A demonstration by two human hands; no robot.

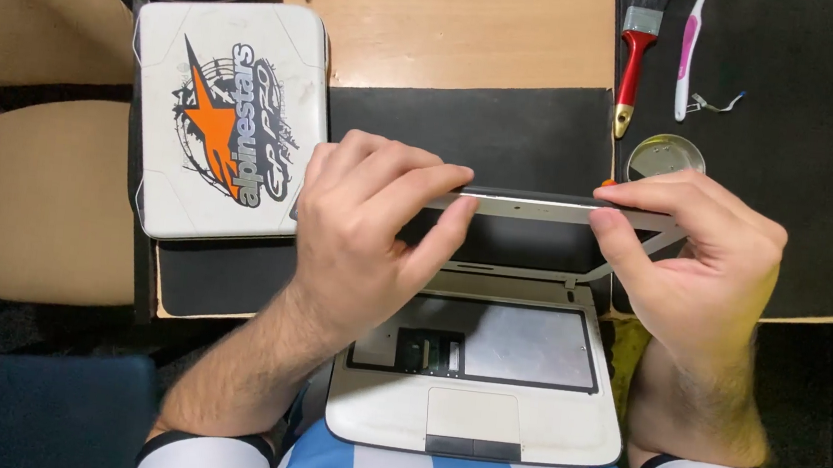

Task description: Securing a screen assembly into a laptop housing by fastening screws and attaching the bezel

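Laptop (478,390): lying on the person's lap, keyboard bay bare, at the desk (454,37) edge.
Screen bezel (539,210): running left to right between both hands.
Left hand (362,224): pinching its left end.
Right hand (701,254): clamping its right end, equally near.

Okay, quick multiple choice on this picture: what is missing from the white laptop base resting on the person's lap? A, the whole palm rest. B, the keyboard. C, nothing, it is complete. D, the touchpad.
B: the white laptop base shows a bare grey tray with an open slot where the keys would sit, while its touchpad and palm rest are in place.
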